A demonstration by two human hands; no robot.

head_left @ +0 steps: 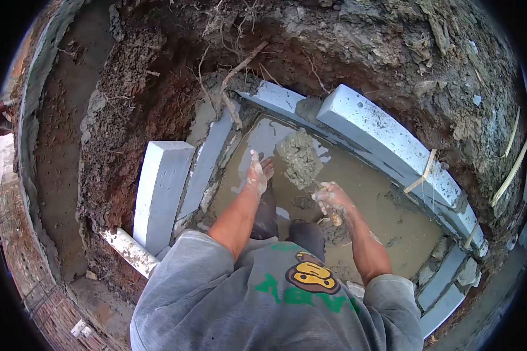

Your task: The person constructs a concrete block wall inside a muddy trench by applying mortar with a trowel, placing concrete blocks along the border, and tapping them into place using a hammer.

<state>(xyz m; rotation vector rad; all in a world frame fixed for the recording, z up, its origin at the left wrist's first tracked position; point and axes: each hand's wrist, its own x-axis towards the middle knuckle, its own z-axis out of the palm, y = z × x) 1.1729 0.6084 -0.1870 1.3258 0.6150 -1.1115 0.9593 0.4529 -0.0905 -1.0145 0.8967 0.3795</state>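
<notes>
My right hand (pixel 332 202), smeared with mortar, is closed round the handle of a trowel. A heap of wet grey mortar (pixel 300 158) covers the trowel's blade, which points up and away over muddy water (pixel 363 205). My left hand (pixel 260 171) is held out to the left of the mortar, fingers apart, with nothing in it and mortar on its skin. Pale blocks line the pit: an upright one (pixel 163 193) at the left, a long one (pixel 386 137) at the upper right.
Rough soil banks (pixel 404 52) with roots rise behind the blocks. A mortar-spattered pipe (pixel 129 251) lies at the lower left. A thin stick (pixel 421 172) leans on the right-hand blocks. Brickwork (pixel 26 245) shows at the far left, and my legs stand in the water.
</notes>
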